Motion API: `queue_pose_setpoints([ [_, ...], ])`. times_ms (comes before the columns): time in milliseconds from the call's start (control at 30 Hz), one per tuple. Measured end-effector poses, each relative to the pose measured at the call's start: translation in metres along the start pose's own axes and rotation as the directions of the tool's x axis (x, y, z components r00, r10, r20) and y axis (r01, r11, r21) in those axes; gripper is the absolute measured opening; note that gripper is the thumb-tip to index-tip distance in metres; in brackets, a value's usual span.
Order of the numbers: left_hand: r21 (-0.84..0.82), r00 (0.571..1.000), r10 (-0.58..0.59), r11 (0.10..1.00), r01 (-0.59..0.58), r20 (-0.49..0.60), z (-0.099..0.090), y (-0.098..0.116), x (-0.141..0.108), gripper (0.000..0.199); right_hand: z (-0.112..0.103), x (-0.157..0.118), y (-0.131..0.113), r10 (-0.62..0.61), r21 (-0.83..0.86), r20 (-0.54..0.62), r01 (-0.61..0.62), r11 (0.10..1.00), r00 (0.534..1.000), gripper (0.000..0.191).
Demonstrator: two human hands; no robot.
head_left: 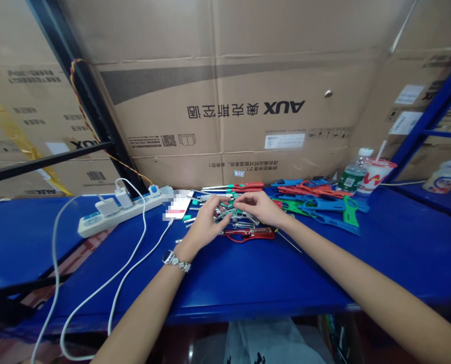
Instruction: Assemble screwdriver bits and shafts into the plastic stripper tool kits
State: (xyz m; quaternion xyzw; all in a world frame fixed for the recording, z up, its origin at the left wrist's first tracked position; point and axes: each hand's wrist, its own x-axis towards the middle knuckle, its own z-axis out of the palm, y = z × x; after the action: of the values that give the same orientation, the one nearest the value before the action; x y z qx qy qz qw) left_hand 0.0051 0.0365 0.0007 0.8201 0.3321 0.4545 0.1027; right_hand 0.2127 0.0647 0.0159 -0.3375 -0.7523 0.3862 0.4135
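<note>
My left hand (209,222), with a watch on its wrist, is over a pile of small metal and green parts (244,218), its thumb and fingers curved and apart. Close beside it, my right hand (259,206) has its fingertips pinched together at the pile; what they hold is too small to make out. Just below the hands lies a red lighter-like casing (250,234) with clear and metal pieces on it. A thin screwdriver (289,241) with a yellow end rests to its right. Behind the hands are long metal-tipped pieces and a red handle (253,186).
Blue, red and green plastic casings (324,203) lie at the right. Behind them stand a bottle (352,174) and a cup (375,176). A white power strip (125,211), cables and a phone (179,206) are at the left. Cardboard (218,81) stands behind the blue table (286,283).
</note>
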Motion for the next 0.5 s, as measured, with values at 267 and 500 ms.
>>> queue_pose_setpoints([
  [267,-0.041,0.984,0.102,0.994,-0.097,0.148,0.008,0.022,-0.002,0.026,0.012,-0.039,-0.001,0.123,0.218,-0.132,-0.093,0.971,0.984,0.040],
  [500,-0.073,0.986,0.083,0.995,-0.073,0.146,0.003,0.016,-0.002,0.020,0.012,-0.042,-0.005,0.120,0.257,-0.015,-0.112,0.960,0.993,0.036],
])
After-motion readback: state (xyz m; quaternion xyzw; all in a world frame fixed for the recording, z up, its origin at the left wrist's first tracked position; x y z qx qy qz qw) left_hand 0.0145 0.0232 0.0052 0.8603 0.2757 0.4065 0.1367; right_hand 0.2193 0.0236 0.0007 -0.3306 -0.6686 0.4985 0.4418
